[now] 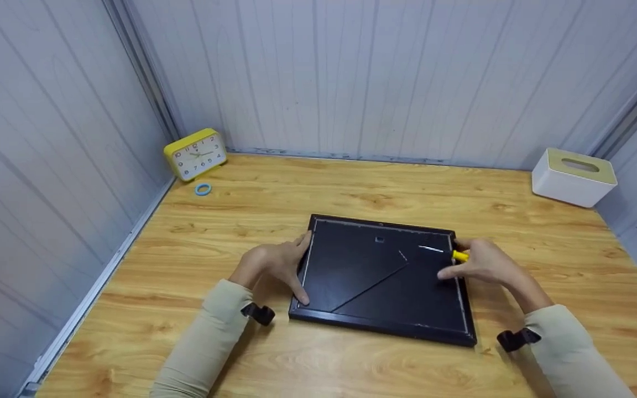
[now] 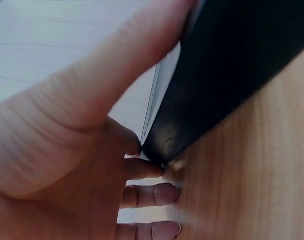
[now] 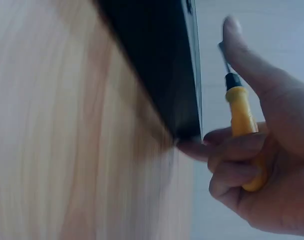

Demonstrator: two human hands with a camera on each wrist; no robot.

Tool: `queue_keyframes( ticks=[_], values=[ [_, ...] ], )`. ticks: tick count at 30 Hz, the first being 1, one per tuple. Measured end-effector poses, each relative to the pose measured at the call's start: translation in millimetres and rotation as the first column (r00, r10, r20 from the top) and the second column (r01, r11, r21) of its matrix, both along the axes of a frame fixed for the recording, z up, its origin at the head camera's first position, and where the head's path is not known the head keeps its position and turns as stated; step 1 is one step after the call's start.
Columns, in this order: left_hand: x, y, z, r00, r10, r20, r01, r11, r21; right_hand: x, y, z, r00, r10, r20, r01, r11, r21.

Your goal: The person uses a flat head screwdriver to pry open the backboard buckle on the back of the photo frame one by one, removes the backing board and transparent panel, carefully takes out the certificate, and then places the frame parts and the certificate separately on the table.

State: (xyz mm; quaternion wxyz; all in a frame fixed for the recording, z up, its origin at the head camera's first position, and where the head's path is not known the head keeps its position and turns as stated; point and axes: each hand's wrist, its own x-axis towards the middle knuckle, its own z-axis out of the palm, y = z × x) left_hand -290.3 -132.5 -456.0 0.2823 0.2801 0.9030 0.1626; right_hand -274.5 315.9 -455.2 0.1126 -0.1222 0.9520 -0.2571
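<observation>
A black picture frame (image 1: 368, 265) lies on the wooden table with its backing side up, a diagonal line running across the board. My left hand (image 1: 281, 262) grips its left edge, the thumb on the near corner and the fingers spread along the side. At the opposite edge, my right hand (image 1: 487, 262) holds a screwdriver (image 1: 460, 256) with a yellow handle, its thin metal shaft pointing left over the backing. In the right wrist view, curled fingers wrap the yellow handle (image 3: 241, 112) while the index fingertip is right at the frame's corner.
A yellow alarm clock (image 1: 197, 155) stands at the back left, with a small blue ring (image 1: 203, 189) in front of it. At the back right is a white tissue box (image 1: 573, 179) with a wood-coloured top. Pale panelled walls (image 1: 324, 77) border the table (image 1: 351, 188) at the back and sides.
</observation>
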Motion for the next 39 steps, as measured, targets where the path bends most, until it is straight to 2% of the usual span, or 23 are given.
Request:
queue_keyframes(
  ticks=[4, 8, 13, 16, 20, 24, 29, 33, 34, 39],
  values=[
    [-4.8, -6.1, -0.4, 0.995, 0.011, 0.094, -0.023, 0.992, 0.123, -1.5, -10, 0.5, 1.000, 0.000, 0.007, -0.001, 0.999, 0.053],
    [-5.7, -8.4, -0.9, 0.993, 0.036, 0.113, -0.056, 0.983, 0.174, -4.0, -10, 0.3, 1.000, 0.000, 0.023, -0.002, 0.997, 0.071],
    [-4.0, -3.4, 2.9, 0.992, 0.095, 0.077, -0.105, 0.986, 0.127, -8.0, -6, 4.3, 1.000, 0.024, 0.020, -0.025, 0.998, 0.051],
    [-3.8, -1.1, 3.0, 0.991, 0.123, 0.060, -0.129, 0.987, 0.092, -9.3, -4, 11.7, 0.999, -0.007, 0.034, 0.006, 1.000, 0.016],
    [-1.0, 1.1, 2.9, 0.990, 0.131, 0.055, -0.135, 0.989, 0.066, -10.8, -7, 30.9, 0.997, -0.078, 0.026, 0.080, 0.994, -0.080],
    [1.8, 1.9, 5.7, 0.990, 0.130, 0.048, -0.132, 0.990, 0.046, -18.4, -24, 49.9, 0.998, -0.051, 0.022, 0.055, 0.976, -0.212],
    [1.4, 0.3, 8.6, 0.991, 0.131, 0.038, -0.132, 0.991, 0.036, -40.7, -57, 54.9, 1.000, 0.022, -0.005, -0.022, 0.928, -0.372],
    [1.2, 0.1, 8.5, 0.992, 0.125, 0.029, -0.125, 0.992, 0.030, -60.1, -92, 46.7, 1.000, 0.015, 0.021, -0.003, 0.878, -0.478],
    [1.3, 0.1, 7.9, 0.992, 0.124, 0.027, -0.124, 0.992, 0.028, -63.9, -102, 43.0, 0.999, 0.006, 0.046, 0.019, 0.855, -0.518],
    [3.7, 0.7, 3.9, 0.995, 0.103, 0.005, -0.103, 0.994, 0.025, -70.8, -146, 16.4, 0.978, -0.031, 0.206, 0.169, 0.699, -0.695]
  ],
)
